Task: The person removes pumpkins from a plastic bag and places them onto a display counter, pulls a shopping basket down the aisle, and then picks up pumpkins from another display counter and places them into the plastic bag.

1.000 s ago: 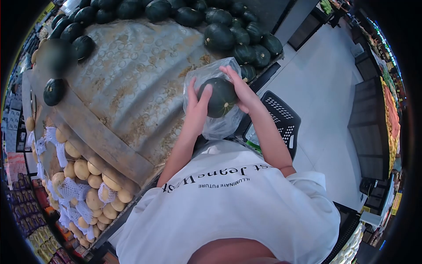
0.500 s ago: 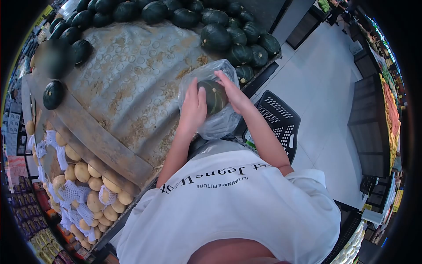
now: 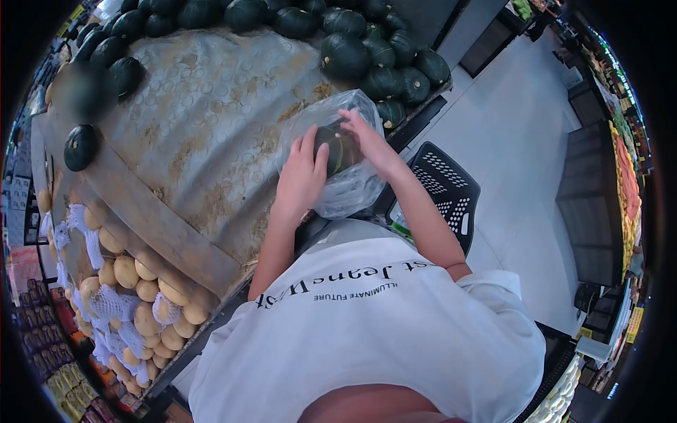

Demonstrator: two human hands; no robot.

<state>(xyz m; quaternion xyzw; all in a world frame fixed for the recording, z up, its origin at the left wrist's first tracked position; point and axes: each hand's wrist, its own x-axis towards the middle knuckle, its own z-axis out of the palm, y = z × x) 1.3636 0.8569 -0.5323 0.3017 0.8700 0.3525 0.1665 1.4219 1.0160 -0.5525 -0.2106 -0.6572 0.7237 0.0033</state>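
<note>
A dark green pumpkin [image 3: 340, 154] with paler stripes sits in a clear plastic bag [image 3: 347, 194] at the near edge of the display. My left hand [image 3: 304, 171] is against its left side, thumb up and fingers pointing away from me. On the other side, my right hand [image 3: 368, 143] has bent fingers close to the pumpkin's top right. Between them the two hands hold the bagged pumpkin. The bag spreads loosely beyond and below it. Some of the fingertips' contact is hidden by the bag.
Several pumpkins [image 3: 345, 56] are piled along the back of the dirt-marked display sheet [image 3: 204, 106]. One lone pumpkin [image 3: 82, 147] lies at left. Pale yellow melons [image 3: 147, 319], some in foam nets, fill the lower left. A black perforated basket [image 3: 444, 185] stands at right.
My right hand's fingers have bent inward over the pumpkin and shifted slightly left. My left fingers have spread a little and moved slightly left. The pumpkin stays in the bag between them.
</note>
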